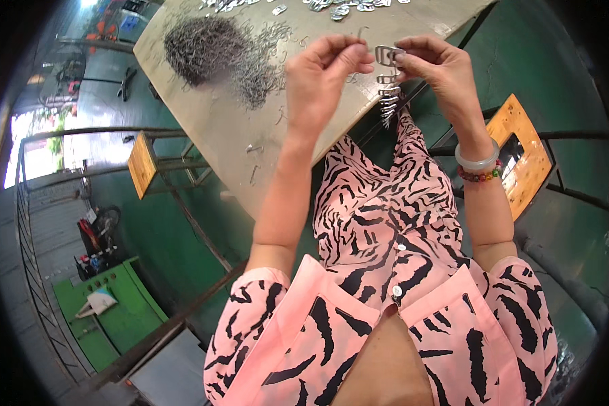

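My left hand [318, 78] is closed in a pinch over the table's near edge, with a small bent wire hook [363, 32] sticking up from the fingertips. Just to its right, my right hand [448, 71] grips a flat slotted metal buckle [385, 55] between thumb and fingers. Below that buckle hangs a chain of small shiny metal pieces [388, 100], linked one under another. The hook and the buckle are a short gap apart. A dense heap of grey wire hooks [203, 51] lies on the table, with looser hooks [256, 84] spread beside it.
The pale table [210, 145] has more flat metal pieces [338, 10] along its far side and a few stray hooks [253, 149]. A wooden stool [517, 152] stands at the right, another wooden seat [142, 166] at the left. A green bench [108, 311] is at lower left.
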Demonstrator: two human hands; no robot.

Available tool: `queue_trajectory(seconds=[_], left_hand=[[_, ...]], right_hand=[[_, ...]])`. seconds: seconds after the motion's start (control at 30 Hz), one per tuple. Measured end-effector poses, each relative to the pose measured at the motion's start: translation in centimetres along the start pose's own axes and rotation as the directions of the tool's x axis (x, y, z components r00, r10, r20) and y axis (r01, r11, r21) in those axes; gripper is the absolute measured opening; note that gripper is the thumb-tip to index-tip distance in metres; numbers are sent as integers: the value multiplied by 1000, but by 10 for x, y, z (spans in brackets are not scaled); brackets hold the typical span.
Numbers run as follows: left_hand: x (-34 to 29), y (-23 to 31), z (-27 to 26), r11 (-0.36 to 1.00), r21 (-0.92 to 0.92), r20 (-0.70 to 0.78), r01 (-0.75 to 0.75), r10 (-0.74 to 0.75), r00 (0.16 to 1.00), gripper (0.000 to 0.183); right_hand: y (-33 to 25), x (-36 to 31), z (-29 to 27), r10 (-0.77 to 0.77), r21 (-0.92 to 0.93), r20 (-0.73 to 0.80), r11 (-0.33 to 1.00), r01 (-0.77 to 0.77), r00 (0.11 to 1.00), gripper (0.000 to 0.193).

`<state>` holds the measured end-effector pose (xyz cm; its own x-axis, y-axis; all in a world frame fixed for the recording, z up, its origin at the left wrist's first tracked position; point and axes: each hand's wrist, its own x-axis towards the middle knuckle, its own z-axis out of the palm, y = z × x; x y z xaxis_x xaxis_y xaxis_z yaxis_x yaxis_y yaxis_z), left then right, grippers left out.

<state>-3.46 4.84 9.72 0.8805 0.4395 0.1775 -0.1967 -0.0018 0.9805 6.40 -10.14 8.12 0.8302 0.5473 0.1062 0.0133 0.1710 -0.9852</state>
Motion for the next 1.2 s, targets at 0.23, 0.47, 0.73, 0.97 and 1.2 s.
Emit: queue_trajectory(seconds=[0.23,0.47,0.73,0.97,1.2], left_hand=[[-1,-20,22,803,509,-4,-309,361,932,13],[-2,-30,27,765,535,45,-358,398,916,13],[-7,-30,25,926,318,95,-205,184,978,8],[-20,-33,24,937,308,114,-164,134,984,13],[-24,-19,29,938,277,97,-207,187,978,12]], right_hand=[[-5,-5,6,-3,-148,-71,989,-8,997,16],[7,-12,6,-25,-65,-42,998,22,999,13],[22,87,-47,84,-145,6,986,-82,996,22],[176,261,-54,-503,-759,174,479,441,847,32],[142,244,-66,-76,-919,243,302,254,967,25]])
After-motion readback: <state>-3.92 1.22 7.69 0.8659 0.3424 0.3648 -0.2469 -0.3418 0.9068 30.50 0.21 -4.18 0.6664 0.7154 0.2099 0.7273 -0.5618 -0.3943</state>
